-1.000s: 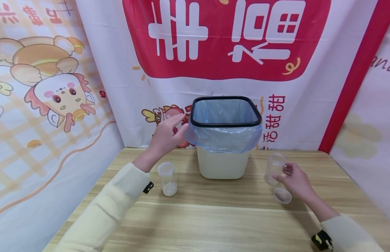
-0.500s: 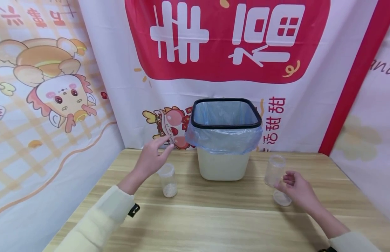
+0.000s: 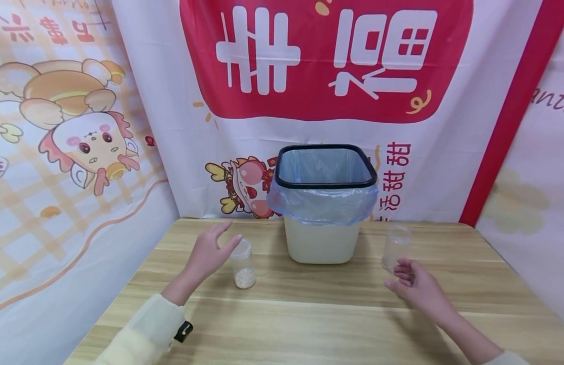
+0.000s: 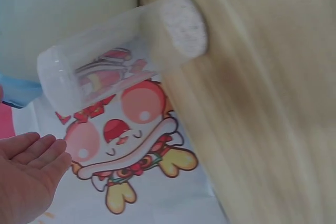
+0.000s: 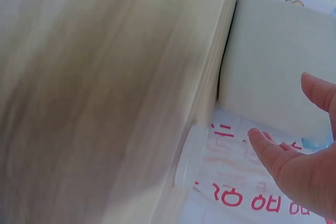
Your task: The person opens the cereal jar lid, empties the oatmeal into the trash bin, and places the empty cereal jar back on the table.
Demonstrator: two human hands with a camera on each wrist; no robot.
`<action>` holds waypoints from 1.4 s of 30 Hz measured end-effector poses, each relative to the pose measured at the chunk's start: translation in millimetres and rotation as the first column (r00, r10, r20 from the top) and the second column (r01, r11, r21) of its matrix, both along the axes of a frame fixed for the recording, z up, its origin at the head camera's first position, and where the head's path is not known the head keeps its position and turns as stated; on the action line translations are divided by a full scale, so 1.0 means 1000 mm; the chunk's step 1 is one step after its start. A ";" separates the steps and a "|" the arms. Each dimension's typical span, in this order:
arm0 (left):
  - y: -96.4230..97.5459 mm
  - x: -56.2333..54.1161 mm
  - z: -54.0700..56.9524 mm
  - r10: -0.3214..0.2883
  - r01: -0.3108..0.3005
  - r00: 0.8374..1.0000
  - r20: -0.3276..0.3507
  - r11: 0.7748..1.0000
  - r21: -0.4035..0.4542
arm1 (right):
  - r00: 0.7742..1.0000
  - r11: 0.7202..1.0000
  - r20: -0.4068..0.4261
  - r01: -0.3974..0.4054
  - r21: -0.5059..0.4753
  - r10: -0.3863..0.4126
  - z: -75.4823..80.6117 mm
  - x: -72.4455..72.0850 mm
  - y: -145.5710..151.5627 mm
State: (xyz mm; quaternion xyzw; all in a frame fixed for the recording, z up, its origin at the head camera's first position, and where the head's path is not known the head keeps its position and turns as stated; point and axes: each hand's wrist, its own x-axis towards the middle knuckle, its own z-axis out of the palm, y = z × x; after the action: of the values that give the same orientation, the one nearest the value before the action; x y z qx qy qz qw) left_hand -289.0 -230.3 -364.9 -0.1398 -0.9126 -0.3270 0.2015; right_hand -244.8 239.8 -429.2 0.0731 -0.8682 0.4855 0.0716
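A clear plastic jar [image 3: 243, 264] stands upright on the left of the table, white grains [image 3: 245, 278] in its bottom and a translucent cap [image 4: 58, 80] on top. My left hand [image 3: 208, 253] hovers beside that cap, thumb and forefinger spread; the left wrist view shows a gap between them. On the right is a second clear jar [image 3: 397, 248] with no visible contents. My right hand [image 3: 420, 289] is in front of it, fingers loosely bent and holding nothing. The loose round lid seen earlier there is hidden behind this hand.
A cream bin [image 3: 322, 241] with a black rim and blue liner bag [image 3: 325, 205] stands at the back middle, between the jars. Printed cloth [image 3: 327, 132] hangs behind it and along both sides. The wooden table [image 3: 282, 324] spreads in front.
My left hand has come down and left from beside the bin to the left jar's cap. My right hand has let go of the right jar and moved toward me, covering the loose lid.
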 end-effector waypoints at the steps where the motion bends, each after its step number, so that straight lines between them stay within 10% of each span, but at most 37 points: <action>1: -0.001 0.001 -0.003 0.004 -0.004 1.000 0.015 1.000 0.006 | 1.000 1.000 -0.005 -0.006 -0.011 0.006 -0.001 0.001 -0.002; 24: -0.002 0.002 -0.057 0.014 -0.085 0.947 0.320 0.974 0.210 | 0.997 0.988 -0.032 -0.077 -0.131 0.074 -0.003 0.016 -0.037; 42: 0.005 0.000 -0.067 -0.013 -0.089 0.907 0.420 0.971 0.223 | 0.990 0.979 0.023 -0.137 -0.149 0.142 0.003 0.021 -0.056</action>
State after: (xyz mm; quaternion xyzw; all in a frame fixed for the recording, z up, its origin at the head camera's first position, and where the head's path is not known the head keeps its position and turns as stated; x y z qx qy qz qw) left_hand -289.3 -224.9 -431.6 -0.0234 -0.8914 -0.4521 0.0228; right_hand -223.8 184.1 -426.2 0.1200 -0.8239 0.5531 0.0281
